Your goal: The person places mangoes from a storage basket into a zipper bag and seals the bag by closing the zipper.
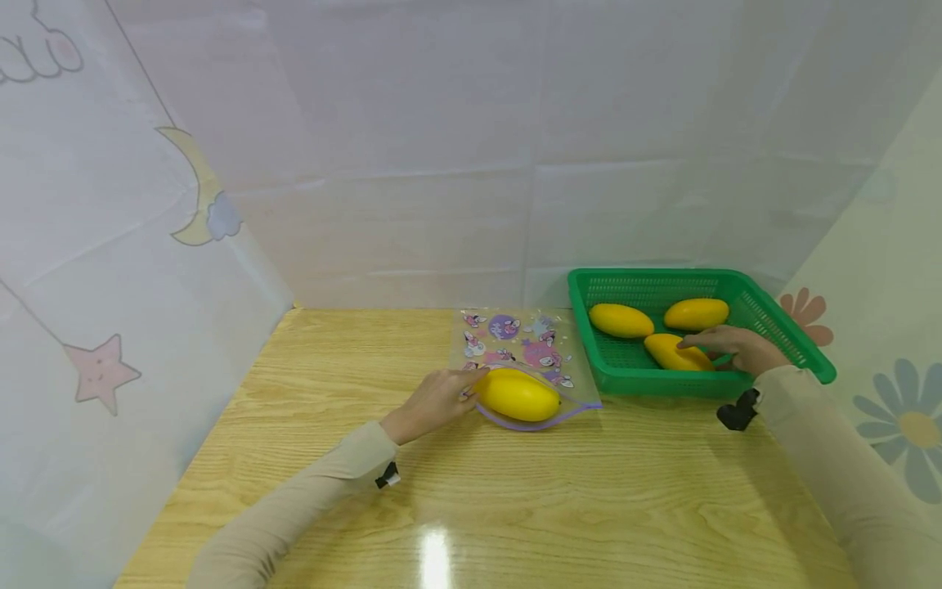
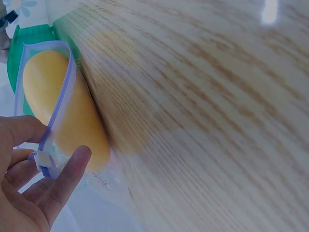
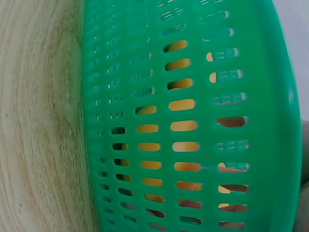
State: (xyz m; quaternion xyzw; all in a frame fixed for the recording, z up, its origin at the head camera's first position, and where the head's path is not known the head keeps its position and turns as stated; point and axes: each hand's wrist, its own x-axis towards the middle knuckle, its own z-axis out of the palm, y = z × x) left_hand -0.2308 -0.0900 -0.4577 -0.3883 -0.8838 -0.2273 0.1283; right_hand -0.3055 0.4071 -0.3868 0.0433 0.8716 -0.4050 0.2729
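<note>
Left hand [image 1: 440, 399] pinches the edge of a clear printed bag [image 1: 540, 352] by the white slider [image 2: 44, 159] on its purple zip strip [image 1: 526, 427]; one yellow mango [image 1: 521, 395] lies inside at the open mouth. Bag flat on wood-grain desk [image 1: 552, 499], just left of green basket [image 1: 662, 383]. Right hand [image 1: 739, 348] is inside basket, fingers over the front mango [image 1: 670, 352]; cannot tell if the grip is closed, since basket wall blocks most of the right wrist view. Two more in basket: rear-left mango [image 1: 621, 321], near the front one, and rear-right mango [image 1: 696, 314], apart from rear-left. Pale backdrop [image 1: 412, 164] behind, moon [image 1: 195, 188] and star [image 1: 103, 372] prints on left side, flowers on right.
</note>
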